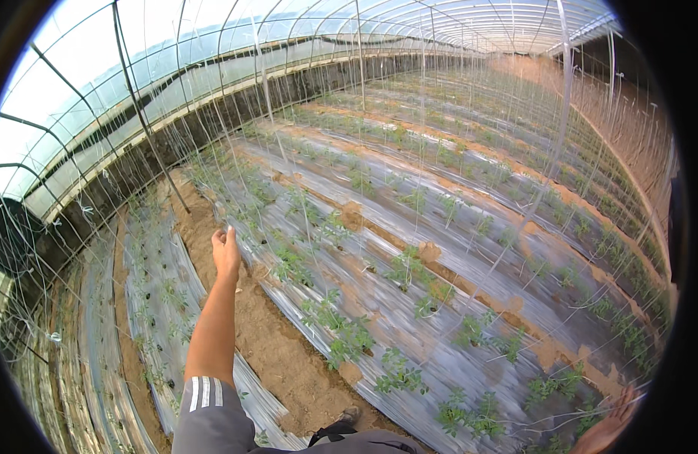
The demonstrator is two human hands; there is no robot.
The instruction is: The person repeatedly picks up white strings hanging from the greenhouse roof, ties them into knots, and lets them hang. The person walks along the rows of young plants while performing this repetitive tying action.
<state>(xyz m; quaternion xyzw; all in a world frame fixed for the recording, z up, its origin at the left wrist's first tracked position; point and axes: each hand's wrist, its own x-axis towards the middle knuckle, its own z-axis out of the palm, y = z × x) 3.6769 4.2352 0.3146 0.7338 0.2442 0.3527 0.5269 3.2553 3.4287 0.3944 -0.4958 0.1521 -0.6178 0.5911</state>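
Observation:
My left hand [227,252] reaches forward at the end of an outstretched arm, over a bare soil path [269,340]. Its fingers are curled with one digit pointing up; whether a thin string is between them is unclear. At the lower right edge, my right hand [610,420] is partly cut off by the rim, its fingers loosely extended. Pale strings [559,419] run up to and past the right hand, but a grip on them cannot be made out. Near it, young leafy green plants [468,414] grow through silvery plastic mulch film [377,323].
Many hanging strings [422,113] cross the greenhouse. A slanting pale pole [559,136] stands right of centre and a dark metal post [141,113] at the left. A low wall [201,119] borders the beds. My shoe [349,416] is on the path.

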